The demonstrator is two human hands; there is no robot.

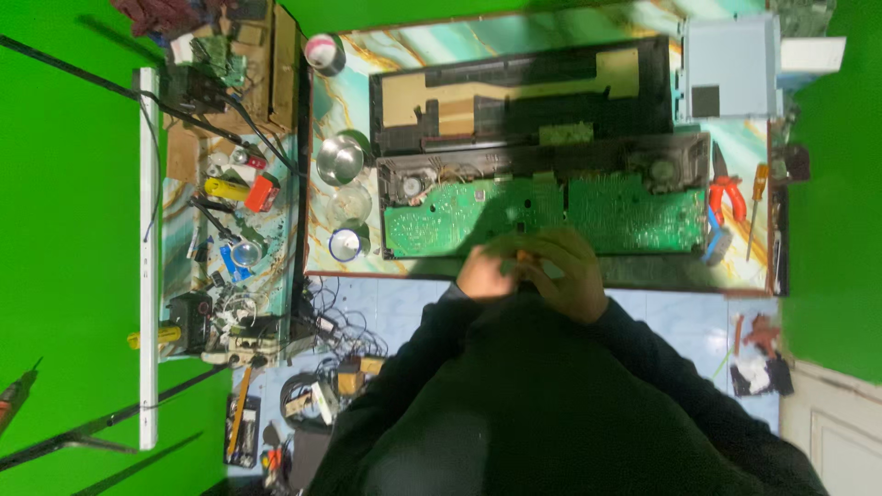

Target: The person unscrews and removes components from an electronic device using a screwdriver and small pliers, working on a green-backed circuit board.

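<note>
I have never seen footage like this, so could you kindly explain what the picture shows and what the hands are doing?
There is one picture, from a camera worn on a person's head, looking down over their dark sleeves. The left hand and right hand meet at the near edge of an opened device, over its green circuit boards; whether they hold anything small is unclear. Behind lies the black cover. On the marbled table are red-handled pliers, a screwdriver and a metal bowl.

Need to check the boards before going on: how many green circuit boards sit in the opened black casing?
2: the left green board and the right green board, side by side in the black casing. The hands hide the lower middle, so more may be covered.
</note>
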